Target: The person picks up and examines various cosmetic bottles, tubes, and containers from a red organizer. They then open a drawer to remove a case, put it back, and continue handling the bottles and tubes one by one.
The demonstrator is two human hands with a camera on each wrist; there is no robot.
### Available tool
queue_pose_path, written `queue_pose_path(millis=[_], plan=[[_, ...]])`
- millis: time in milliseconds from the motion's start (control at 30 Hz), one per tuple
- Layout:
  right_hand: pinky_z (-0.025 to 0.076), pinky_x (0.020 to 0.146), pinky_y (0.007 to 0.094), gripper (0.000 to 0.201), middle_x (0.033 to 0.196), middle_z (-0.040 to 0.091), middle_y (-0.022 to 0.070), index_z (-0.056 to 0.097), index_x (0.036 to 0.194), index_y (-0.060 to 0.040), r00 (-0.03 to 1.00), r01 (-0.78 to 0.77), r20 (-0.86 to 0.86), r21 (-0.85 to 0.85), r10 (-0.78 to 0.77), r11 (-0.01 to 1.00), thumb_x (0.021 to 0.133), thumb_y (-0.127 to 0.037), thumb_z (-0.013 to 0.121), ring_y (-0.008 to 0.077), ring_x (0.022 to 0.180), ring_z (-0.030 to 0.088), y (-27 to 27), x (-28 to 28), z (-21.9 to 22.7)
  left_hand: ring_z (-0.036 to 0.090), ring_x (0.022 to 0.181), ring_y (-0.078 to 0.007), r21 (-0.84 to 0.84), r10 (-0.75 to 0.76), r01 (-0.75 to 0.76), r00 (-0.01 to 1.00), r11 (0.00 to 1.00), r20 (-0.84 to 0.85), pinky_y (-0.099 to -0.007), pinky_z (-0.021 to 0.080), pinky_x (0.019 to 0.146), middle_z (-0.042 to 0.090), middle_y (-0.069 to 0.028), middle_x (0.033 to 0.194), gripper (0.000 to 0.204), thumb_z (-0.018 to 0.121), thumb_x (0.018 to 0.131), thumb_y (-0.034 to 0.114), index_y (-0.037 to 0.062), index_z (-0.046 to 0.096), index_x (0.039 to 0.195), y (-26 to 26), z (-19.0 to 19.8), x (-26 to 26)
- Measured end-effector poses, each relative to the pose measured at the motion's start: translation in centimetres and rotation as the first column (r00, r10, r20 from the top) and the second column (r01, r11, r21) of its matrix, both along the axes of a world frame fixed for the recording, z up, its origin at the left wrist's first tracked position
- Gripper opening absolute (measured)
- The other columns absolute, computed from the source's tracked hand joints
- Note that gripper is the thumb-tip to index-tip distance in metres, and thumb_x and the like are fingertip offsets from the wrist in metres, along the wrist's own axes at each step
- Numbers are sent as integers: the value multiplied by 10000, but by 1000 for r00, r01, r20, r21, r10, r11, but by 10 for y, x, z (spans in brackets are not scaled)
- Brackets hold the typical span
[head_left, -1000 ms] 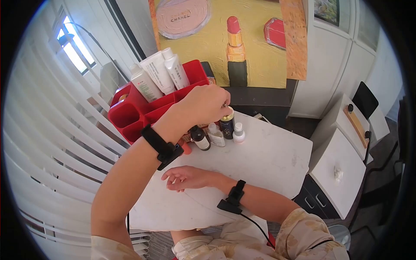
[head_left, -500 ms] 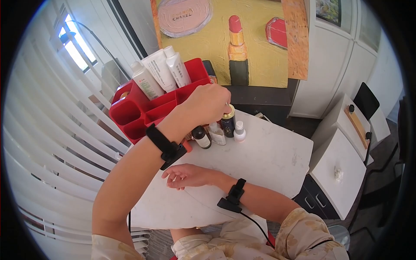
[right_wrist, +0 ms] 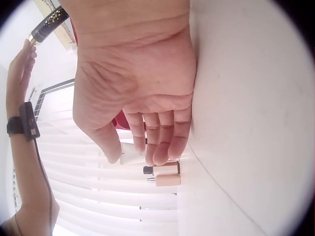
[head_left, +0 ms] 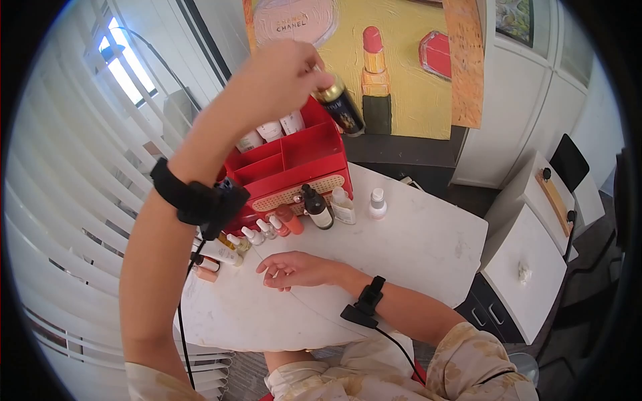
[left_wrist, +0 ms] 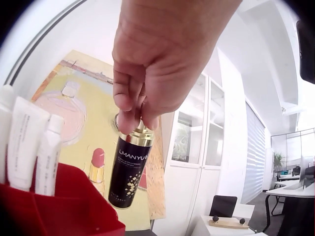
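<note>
My left hand (head_left: 284,80) pinches a dark bottle (head_left: 344,115) by its gold top, raised above the red organizer (head_left: 304,167). In the left wrist view the bottle (left_wrist: 129,174) hangs tilted from the fingertips, with white lettering and gold flecks on its side. Down on the white table (head_left: 414,260), my right hand (head_left: 297,269) lies on its side, fingers loosely bent around nothing. White tubes (head_left: 271,130) stand in the organizer's back compartment, partly hidden by the left forearm. The compartments in front of them show bare red walls.
Before the organizer stand a brown bottle (head_left: 317,208), a clear bottle (head_left: 343,206) and a small white bottle (head_left: 378,204). Several nail polish bottles (head_left: 266,228) line up to the left. A lipstick painting (head_left: 414,100) leans behind; window blinds (head_left: 87,220) border the left side.
My left hand has lifted the dark bottle off the table, up and over the organizer. The drawer front and the nail polish row have come into view. The right hand stays in place.
</note>
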State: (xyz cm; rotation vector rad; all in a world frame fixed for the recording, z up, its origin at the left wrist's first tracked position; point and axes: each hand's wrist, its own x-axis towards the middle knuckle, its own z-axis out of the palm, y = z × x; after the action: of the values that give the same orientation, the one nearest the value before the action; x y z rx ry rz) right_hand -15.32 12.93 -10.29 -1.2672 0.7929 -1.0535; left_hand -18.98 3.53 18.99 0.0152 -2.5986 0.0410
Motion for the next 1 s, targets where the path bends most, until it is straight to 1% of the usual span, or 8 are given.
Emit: queue_pose_path(millis=[67,300,500,600,700,800,900,1000], plan=[[526,773,261,455,1118,653,61,545,1361,-36,1000,3,12,-3,-3,1000,1000,-275,682,105,868,610,1,0,0,648,546,-168,-71,28,-33,997,997,-72,-310,505,570,689,-100,692,277,698,952,266,-1,730,1020,-6,11,1],[528,788,265,456,1124,654,55,544,1369,-44,999,-8,32,-3,8,1000,998,-267,683,102,894,617,1,-1,0,679,692,-297,-272,112,-140,987,952,-116,-365,530,678,707,-176,769,275,677,960,245,-22,725,1005,-32,21,-10],[531,779,265,463,1135,657,66,544,1371,-43,999,-4,37,-5,4,1000,991,-266,688,108,903,625,0,0,-3,692,779,-351,-230,198,-195,980,953,-13,-424,534,742,707,-201,828,270,705,919,233,-29,710,984,-48,8,-23],[535,754,269,453,1118,674,75,553,1352,-39,999,14,42,-12,-13,1000,985,-264,693,118,873,637,-1,1,-5,691,818,-360,-272,190,-187,982,944,-17,-432,530,761,705,-203,846,273,714,906,237,-26,703,978,-54,-2,-34],[534,763,267,461,1132,665,75,548,1361,-36,999,5,37,-10,-4,1000,987,-263,694,115,886,633,-2,0,-5,688,838,-366,-282,289,-258,955,924,72,-446,528,772,707,-199,868,262,707,910,235,-20,702,972,-59,-7,-50],[531,781,264,473,1141,647,69,540,1374,-33,999,-8,39,-6,8,1000,990,-263,695,106,901,618,-2,-1,-5,694,877,-368,-298,264,-239,963,924,48,-457,534,797,721,-190,914,247,701,920,235,-3,709,987,-68,-17,-60],[531,777,262,463,1132,649,67,541,1368,-29,999,1,42,-4,-1,1000,993,-253,693,106,889,618,-1,-1,-5,702,939,-365,-316,331,-300,942,900,50,-466,542,831,735,-182,975,252,689,934,248,30,727,1054,-70,-18,-66],[533,770,265,450,1128,659,68,548,1359,-34,999,0,47,-9,0,1000,990,-248,692,109,883,626,-2,0,-6,715,965,-370,-361,298,-281,955,889,-10,-478,563,825,732,-202,971,244,705,922,254,26,727,1008,-76,-21,-67]])
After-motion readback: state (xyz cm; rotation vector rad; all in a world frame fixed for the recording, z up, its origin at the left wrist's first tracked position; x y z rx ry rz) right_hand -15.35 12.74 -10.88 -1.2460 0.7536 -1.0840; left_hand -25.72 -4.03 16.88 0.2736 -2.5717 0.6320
